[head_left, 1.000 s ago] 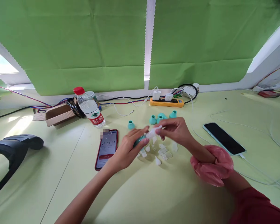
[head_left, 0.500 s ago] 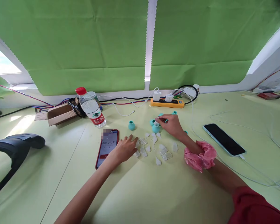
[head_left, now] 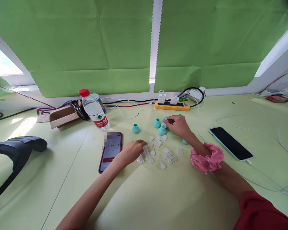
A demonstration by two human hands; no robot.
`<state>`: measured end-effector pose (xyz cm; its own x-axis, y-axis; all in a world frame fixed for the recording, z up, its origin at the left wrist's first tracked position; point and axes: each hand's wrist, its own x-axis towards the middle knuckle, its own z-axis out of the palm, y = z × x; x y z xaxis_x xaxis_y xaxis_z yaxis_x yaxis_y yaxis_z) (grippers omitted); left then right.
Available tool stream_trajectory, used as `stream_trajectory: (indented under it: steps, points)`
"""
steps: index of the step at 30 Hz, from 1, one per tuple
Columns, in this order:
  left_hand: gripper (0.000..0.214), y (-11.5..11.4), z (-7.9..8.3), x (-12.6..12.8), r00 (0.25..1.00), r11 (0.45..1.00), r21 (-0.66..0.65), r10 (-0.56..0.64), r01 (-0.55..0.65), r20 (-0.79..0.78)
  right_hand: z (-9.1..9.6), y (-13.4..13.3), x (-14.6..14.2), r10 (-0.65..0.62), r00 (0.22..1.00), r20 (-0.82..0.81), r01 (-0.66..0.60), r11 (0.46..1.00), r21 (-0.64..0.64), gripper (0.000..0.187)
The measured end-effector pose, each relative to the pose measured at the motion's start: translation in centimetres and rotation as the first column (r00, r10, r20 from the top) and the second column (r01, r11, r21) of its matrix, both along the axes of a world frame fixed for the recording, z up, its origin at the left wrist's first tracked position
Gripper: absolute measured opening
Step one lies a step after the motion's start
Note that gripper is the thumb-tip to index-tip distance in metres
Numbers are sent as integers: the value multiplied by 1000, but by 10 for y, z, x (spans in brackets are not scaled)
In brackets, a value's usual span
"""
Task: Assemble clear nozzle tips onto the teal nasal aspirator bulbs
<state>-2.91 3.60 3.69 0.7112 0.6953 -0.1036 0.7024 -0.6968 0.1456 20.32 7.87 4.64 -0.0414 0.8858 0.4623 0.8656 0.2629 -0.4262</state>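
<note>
My left hand point(head_left: 132, 150) is closed in a pinch at the upper end of a clear plastic tube point(head_left: 148, 156), which tilts among other loose clear pieces. My right hand point(head_left: 179, 126) pinches a small whitish plastic piece point(head_left: 165, 121), mostly hidden by the fingertips. Just below those fingertips stands a teal rubber bulb point(head_left: 162, 130) with a translucent part in its mouth. A second teal bulb point(head_left: 156, 123) is close by on the left, and others are partly covered by my right hand. Flat translucent drop-shaped pieces point(head_left: 163, 165) lie on the table between my hands.
Left of my left hand lies a phone showing a timer point(head_left: 111, 151), with a water bottle point(head_left: 96, 111) behind it. A lone teal bulb point(head_left: 135, 128) stands mid-table. An orange power strip point(head_left: 172, 106) is at the back. Another phone point(head_left: 230, 143) charges on the right.
My left hand has moved slightly right and its spread fingers have closed on a clear tube. My right hand has shifted a little right, away from the front teal bulb's mouth.
</note>
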Motion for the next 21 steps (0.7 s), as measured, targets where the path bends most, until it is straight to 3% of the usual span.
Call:
stream_trajectory:
  steps: [2,4,6,8,10,12,14,16,21]
  points:
    - [27,2,-5,2,999,998,55,44,-42,-31,4,-3,1,-51,998,26,49,998,38,26]
    - [23,4,-10,4,995,992,104,83,-78,-48,8,-10,-2,-90,994,65,78,982,171,31]
    - [21,6,-16,5,993,986,136,108,-101,-46,11,-21,-8,-55,992,109,15,940,340,28]
    - [21,6,-20,5,991,978,167,129,-121,-41,9,-33,-18,65,983,172,-133,899,417,20]
    - [23,6,-22,4,991,971,203,133,-124,-31,3,-43,-30,234,936,262,-314,893,324,17]
    - [25,5,-24,3,994,966,238,111,-104,-18,-6,-50,-42,383,858,343,-434,897,84,17]
    - [23,4,-25,3,996,967,242,88,-84,-2,-16,-52,-51,461,791,402,-437,886,-156,22]
    - [20,4,-25,4,993,975,190,105,-114,55,-21,-50,-54,483,764,427,-381,873,-305,26]
    - [14,6,-26,9,949,971,69,208,-230,238,-20,-42,-45,510,777,369,-340,833,-436,21]
